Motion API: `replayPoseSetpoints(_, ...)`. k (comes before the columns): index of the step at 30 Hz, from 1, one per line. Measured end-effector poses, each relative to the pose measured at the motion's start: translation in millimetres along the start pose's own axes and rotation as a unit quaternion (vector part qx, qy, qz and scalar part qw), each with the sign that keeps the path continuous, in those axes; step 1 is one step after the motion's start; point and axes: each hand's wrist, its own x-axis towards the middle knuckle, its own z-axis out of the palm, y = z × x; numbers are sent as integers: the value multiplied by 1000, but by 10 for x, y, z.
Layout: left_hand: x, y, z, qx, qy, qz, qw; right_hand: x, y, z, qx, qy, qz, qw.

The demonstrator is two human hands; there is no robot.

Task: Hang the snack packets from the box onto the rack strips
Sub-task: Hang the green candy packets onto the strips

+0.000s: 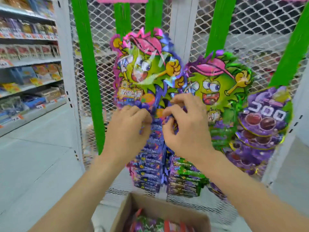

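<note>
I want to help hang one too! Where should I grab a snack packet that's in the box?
Probably by its top edge, coming straight down from above. The snack packets sit inside the cardboard box, whose walls block the sides, and only their upper edges show. Pinch one thin edge between thumb and fingers and lift it out.

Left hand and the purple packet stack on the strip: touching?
Touching. Head view: the left hand has its fingertips curled onto the top of the purple packet stack, with no gap visible.
</note>
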Motion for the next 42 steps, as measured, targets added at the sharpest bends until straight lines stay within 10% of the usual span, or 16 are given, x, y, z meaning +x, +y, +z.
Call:
replayPoseSetpoints(3, -700, 111, 359, 3, -275, -114, 955, -731, 59, 160, 48, -202, 12, 978)
replayPoseSetpoints(7, -1577, 157, 1016, -7, -531, -184, 827, -1508, 110, 349, 34, -557, 59, 828)
replayPoseSetpoints(12, -2491, 243, 1696, -28, -715, -251, 652, -2077, 192, 547, 37, -717, 4, 696)
replayPoseSetpoints(23, -4543, 186, 2624, 25, -615, -564, 551, -2396, 474, 878, 58, -746, 4, 664)
replayPoseSetpoints(31, -4205, 277, 2436, -11, -536, -682, 497, -2332, 566, 947, 69, -748, 17, 660)
replayPoseSetpoints(42, -3909, 455, 2262, -84, -367, -764, 524, -2423, 485, 928, 36, -777, 16, 629)
